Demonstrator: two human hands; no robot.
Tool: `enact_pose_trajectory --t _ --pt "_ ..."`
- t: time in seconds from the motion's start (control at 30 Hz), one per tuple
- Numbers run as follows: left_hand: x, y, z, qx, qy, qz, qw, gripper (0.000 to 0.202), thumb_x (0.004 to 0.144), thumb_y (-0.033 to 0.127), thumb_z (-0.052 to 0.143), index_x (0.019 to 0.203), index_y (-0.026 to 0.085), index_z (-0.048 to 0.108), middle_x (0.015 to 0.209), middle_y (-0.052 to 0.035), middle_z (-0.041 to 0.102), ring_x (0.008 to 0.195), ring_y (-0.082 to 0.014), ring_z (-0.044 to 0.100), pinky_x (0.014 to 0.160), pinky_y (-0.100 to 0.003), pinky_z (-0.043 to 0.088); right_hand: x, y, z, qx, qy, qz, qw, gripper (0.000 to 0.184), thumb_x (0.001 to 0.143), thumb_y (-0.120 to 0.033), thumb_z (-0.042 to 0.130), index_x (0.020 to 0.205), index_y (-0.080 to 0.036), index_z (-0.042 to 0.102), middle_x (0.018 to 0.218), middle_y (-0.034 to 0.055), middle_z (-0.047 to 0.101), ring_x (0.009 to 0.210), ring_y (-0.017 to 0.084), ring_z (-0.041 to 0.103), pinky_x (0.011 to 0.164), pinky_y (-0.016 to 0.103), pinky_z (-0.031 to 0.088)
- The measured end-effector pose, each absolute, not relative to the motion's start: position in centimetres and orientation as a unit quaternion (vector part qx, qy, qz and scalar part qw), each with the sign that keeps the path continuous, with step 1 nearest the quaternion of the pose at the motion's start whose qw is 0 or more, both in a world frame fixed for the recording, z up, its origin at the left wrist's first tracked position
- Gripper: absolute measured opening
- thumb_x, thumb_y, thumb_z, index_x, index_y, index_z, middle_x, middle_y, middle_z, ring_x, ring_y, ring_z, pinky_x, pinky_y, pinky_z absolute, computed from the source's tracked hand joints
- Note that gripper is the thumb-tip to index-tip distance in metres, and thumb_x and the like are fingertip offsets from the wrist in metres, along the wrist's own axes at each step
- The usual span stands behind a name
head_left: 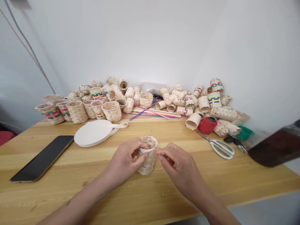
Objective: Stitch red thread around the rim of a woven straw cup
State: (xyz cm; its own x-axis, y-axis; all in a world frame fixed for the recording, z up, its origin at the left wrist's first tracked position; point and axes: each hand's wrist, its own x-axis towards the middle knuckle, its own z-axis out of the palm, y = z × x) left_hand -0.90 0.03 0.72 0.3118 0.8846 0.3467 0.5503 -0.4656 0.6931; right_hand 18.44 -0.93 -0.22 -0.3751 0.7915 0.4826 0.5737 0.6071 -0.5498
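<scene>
A small woven basket (147, 163) stands upright on the table (131, 200).
The left hand (124, 157) grips its rim, thumb outside; the right hand (179, 164) pinches a thin strand (160, 148) just beside it. Beyond lie scissors (219, 146) and a white roll (92, 132), then piled baskets (203, 103).
</scene>
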Motion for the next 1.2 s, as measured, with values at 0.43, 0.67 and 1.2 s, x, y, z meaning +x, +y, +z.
enact_pose_trajectory --t 0.43,0.67,1.2 --pt "-1.0 0.3 0.6 0.756 0.475 0.37 0.257 0.009 0.08 0.015 0.053 0.077 0.018 0.061 0.07 0.0022 0.061 0.059 -0.0115 0.048 0.055 -0.021 0.035 18.2 -0.2 -0.1 -0.378 -0.835 0.114 0.384 0.015 0.094 -0.015 0.046 0.09 -0.019 0.06 0.083 0.0045 0.061 0.079 0.019 0.056 0.07 0.031 0.045" --pt "-1.1 0.3 0.7 0.761 0.47 0.368 0.253 0.01 0.079 0.014 0.053 0.078 0.018 0.062 0.07 0.0022 0.06 0.06 -0.0117 0.048 0.056 -0.021 0.035 17.1 0.7 -1.0 -0.338 -0.855 0.017 0.394 0.012 0.094 -0.015 0.047 0.092 -0.016 0.059 0.084 0.0064 0.063 0.081 0.02 0.057 0.071 0.031 0.046" --pt "-1.2 0.6 0.7 0.755 0.477 0.372 0.254 0.01 0.081 0.018 0.053 0.078 0.018 0.063 0.07 0.0015 0.059 0.059 -0.0119 0.048 0.055 -0.022 0.035 16.8 1.7 -0.4 -0.312 -0.898 -0.118 0.288 0.02 0.095 -0.014 0.042 0.084 -0.016 0.059 0.078 0.0061 0.059 0.073 0.02 0.052 0.063 0.032 0.041"
